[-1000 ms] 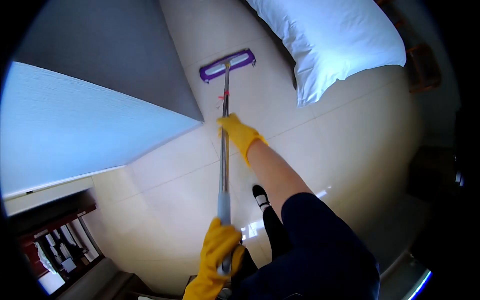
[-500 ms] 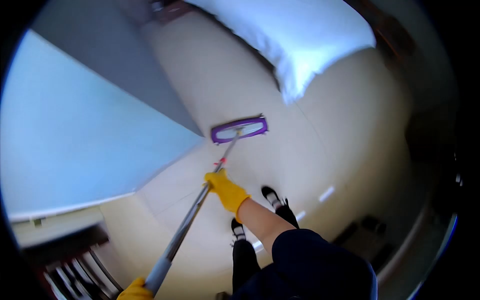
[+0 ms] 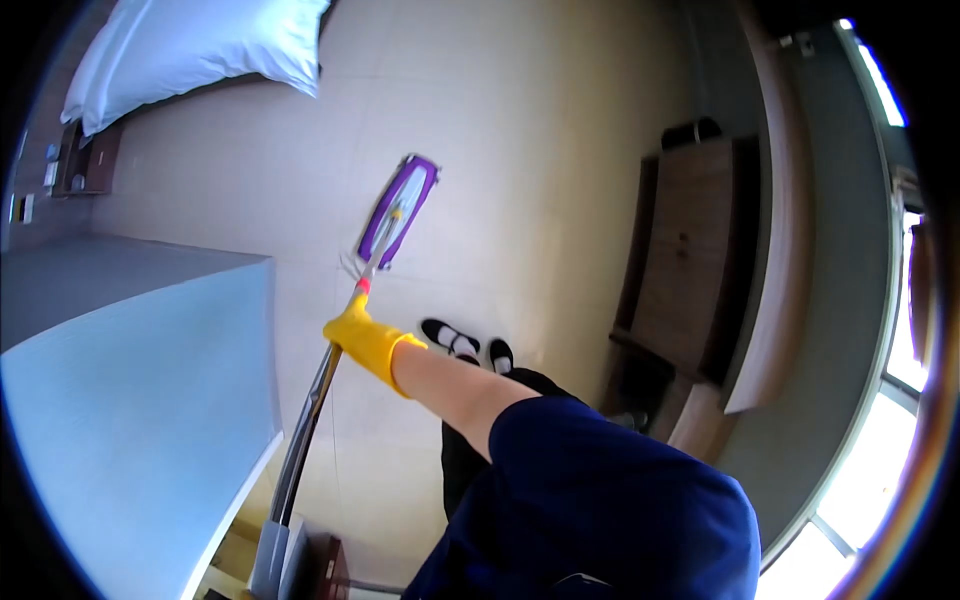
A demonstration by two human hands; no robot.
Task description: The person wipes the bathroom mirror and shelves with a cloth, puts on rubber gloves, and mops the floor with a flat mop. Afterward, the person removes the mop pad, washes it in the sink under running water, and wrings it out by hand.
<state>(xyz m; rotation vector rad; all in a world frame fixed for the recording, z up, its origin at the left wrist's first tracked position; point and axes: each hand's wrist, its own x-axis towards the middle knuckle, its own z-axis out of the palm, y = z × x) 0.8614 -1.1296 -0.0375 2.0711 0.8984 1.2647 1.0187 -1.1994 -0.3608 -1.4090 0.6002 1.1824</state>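
My right hand (image 3: pixel 362 338), in a yellow rubber glove, is closed around the metal pole of a flat mop (image 3: pixel 303 440), just above a pinkish-red band on the shaft. The mop head (image 3: pixel 420 180), purple-edged with a pale plate, rests on the beige floor beyond my feet, slanting up to the right. Toward the bottom left, the pole's grey grip (image 3: pixel 268 560) runs out of the frame. My left hand is out of view.
At left stands a pale blue wall corner (image 3: pixel 150 420). A bed with white bedding (image 3: pixel 220 45) is at upper left. On the right are a wooden cabinet (image 3: pixel 685 250) and bright windows (image 3: pixel 870 470). My black shoes (image 3: pixel 450 336) are on the tiled floor (image 3: pixel 500 200).
The view has turned, bringing the cabinet and windows in at right and shifting the bed to upper left. The mop head has swung to a steeper slant. My left hand has left the view.
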